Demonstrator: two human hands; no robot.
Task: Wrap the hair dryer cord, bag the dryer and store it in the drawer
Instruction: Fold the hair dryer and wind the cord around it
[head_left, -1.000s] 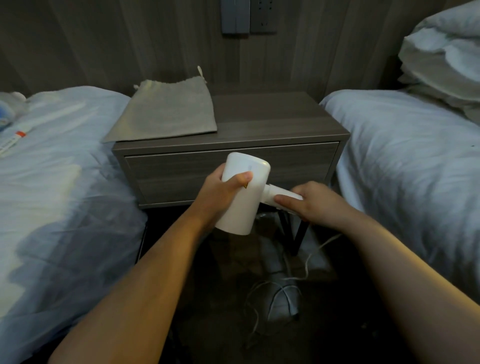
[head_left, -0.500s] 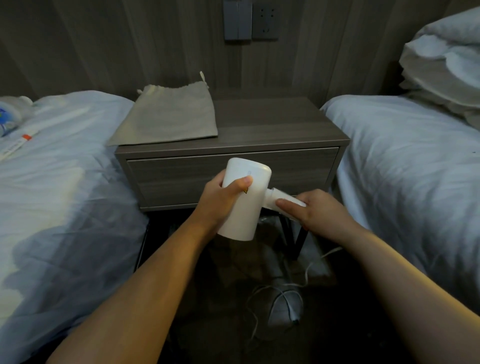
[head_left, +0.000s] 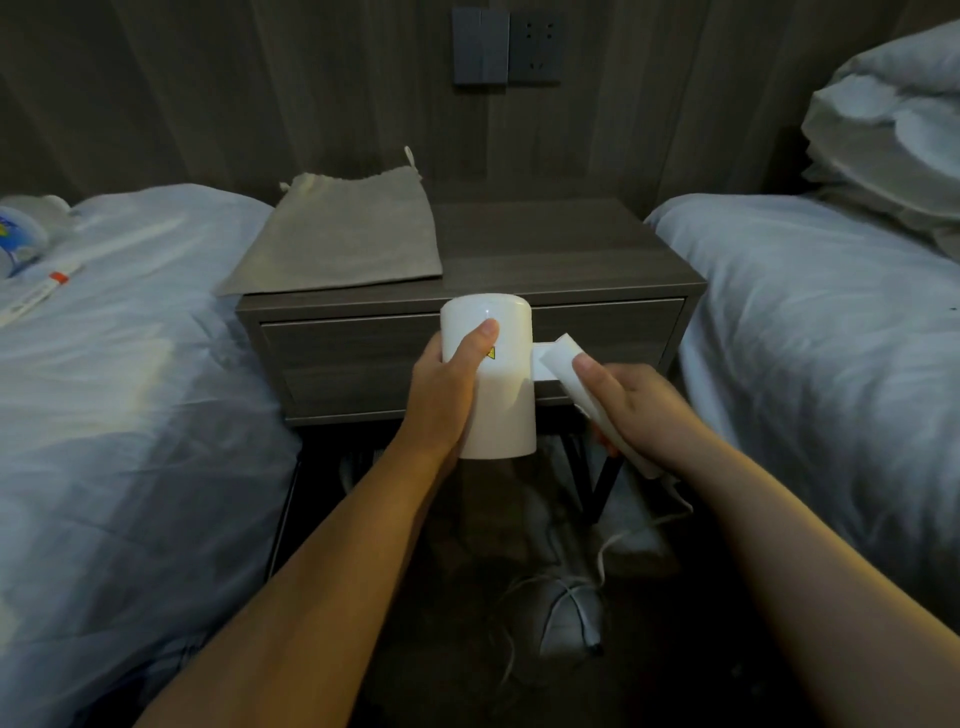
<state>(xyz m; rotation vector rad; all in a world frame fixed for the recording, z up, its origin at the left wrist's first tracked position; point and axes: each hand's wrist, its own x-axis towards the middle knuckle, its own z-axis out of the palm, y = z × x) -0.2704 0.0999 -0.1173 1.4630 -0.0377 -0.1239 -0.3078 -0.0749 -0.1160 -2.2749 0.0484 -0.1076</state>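
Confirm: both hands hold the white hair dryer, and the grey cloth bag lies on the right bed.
Wrong: the head view shows the grey cloth bag on the nightstand, at its left end, not the right bed. The left hand and right hand do hold the hair dryer.

two beds with pale, rumpled covers fill the sides: the left bed (head_left: 130, 389) at 9 o'clock and the right bed (head_left: 831, 364) at 3 o'clock. white pillows (head_left: 893, 135) are stacked at 2 o'clock. toward 10 o'clock a white tube (head_left: 41, 293) with an orange band lies on the left bed, near a blue and white packet (head_left: 18, 239). at 12 o'clock a grey switch plate (head_left: 479, 45) and a socket (head_left: 535, 45) sit side by side on the wood-panelled wall (head_left: 208, 93). at 6 o'clock a pale shoe (head_left: 566, 618) rests on the dark floor (head_left: 441, 649).
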